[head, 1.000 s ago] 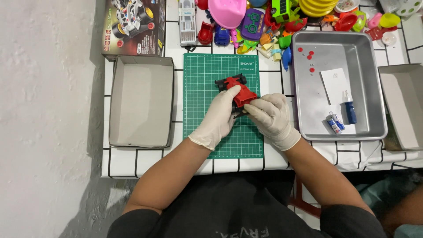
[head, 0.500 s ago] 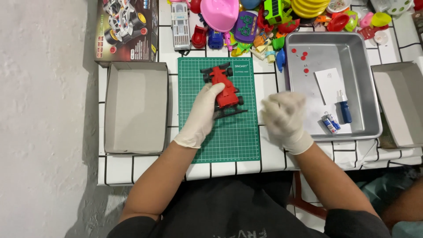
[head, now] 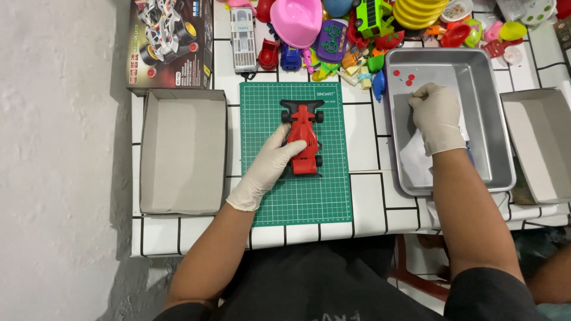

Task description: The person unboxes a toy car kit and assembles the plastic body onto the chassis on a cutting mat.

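Observation:
A red toy racing car [head: 304, 134] with black wheels lies lengthwise on a green cutting mat [head: 297, 196]. My left hand [head: 270, 161], in a white glove, rests on the car's left side and grips it. My right hand [head: 436, 113], also gloved, is inside the metal tray [head: 496, 119], fingers curled near several small red parts [head: 406, 77] at the tray's far end. Whether the right hand holds anything is hidden by its fingers.
An empty grey cardboard box [head: 183, 151] sits left of the mat, another box [head: 538, 142] at the far right. A printed toy box [head: 169, 38] and a pile of colourful plastic toys [head: 357, 30] line the back edge. White paper lies in the tray.
My right hand left the car and moved right into the metal tray. The car has been turned to lie straight along the mat, held by my left hand alone.

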